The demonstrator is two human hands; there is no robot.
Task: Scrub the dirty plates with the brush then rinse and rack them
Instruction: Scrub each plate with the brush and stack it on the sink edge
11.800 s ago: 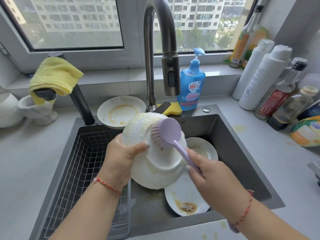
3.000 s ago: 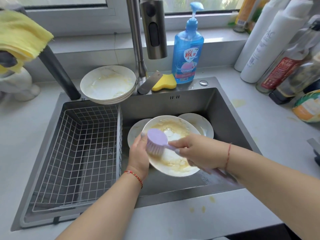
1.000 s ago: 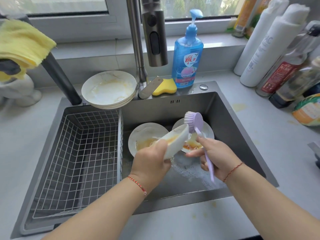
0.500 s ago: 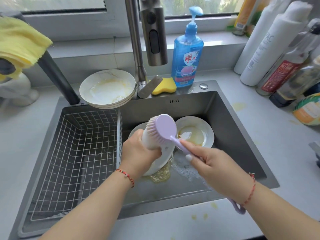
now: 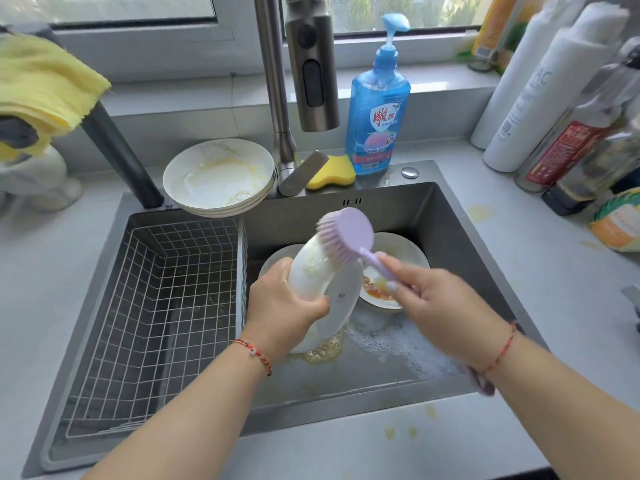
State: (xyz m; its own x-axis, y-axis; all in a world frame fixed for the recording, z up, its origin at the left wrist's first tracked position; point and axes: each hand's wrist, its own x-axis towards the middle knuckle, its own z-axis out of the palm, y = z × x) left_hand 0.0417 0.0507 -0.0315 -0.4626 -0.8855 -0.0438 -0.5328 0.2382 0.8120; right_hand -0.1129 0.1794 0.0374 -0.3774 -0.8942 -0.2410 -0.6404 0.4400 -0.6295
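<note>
Two hands busy; left hand (image 5: 282, 308) grips plate (image 5: 322, 282); right hand (image 5: 440, 303) grips brush (image 5: 348, 235)

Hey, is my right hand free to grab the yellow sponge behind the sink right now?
Probably not yet. The right hand grips the brush, scrubbing the plate held by the left hand. The path to the sponge itself looks open.

I see a grey counter (image 5: 554, 306) carrying stacked plates (image 5: 219, 176), yellow sponge (image 5: 332, 168), blue soap bottle (image 5: 377, 109), and bottles (image 5: 540, 98) at right.
</note>
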